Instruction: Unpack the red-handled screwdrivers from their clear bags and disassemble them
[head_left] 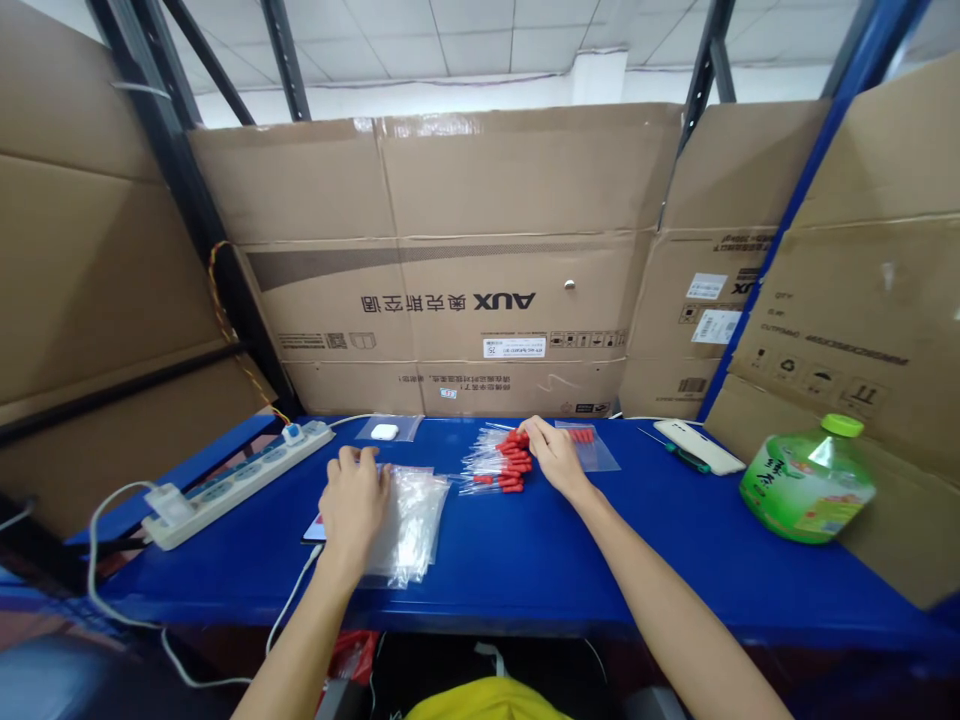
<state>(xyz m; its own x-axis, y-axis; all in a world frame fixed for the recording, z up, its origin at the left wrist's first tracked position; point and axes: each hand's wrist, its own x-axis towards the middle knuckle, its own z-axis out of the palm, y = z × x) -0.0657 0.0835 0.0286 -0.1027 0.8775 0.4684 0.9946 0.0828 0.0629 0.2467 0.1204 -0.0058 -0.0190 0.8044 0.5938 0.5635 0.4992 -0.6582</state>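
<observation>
Head view looks down on a blue worktop (pixel 600 560) walled in by flattened cardboard boxes (pixel 450 270). The left hand (pixel 352 500) lies palm down on a stack of clear plastic bags (pixel 412 515), fingers loosely spread over the top bag and not visibly pinching it; whether a bag is actually caught under the fingertips cannot be told. The right hand (pixel 553 455) reaches to a pile of red-capped clear tubes (pixel 501 462) just right of the bags, its fingertips closing together on the capped ends at the far edge of the pile. How many tubes it has is too small to tell.

Behind the pile lies a small bag already holding red pieces (pixel 587 440), and further left another small bag with a white object inside (pixel 385 431). A white power strip (pixel 240 480) runs along the left edge, a white flat device (pixel 697 445) sits to the right, and a green bottle (pixel 806 480) lies on its side near the right-hand cardboard.

By my reading, the step in hand is picking up tubes while the other hand readies an empty bag. The next move would call for lifting a small bunch cleanly clear of the pile, separating one bag from the slippery stack, and opening its mouth wide enough to take the tubes.
</observation>
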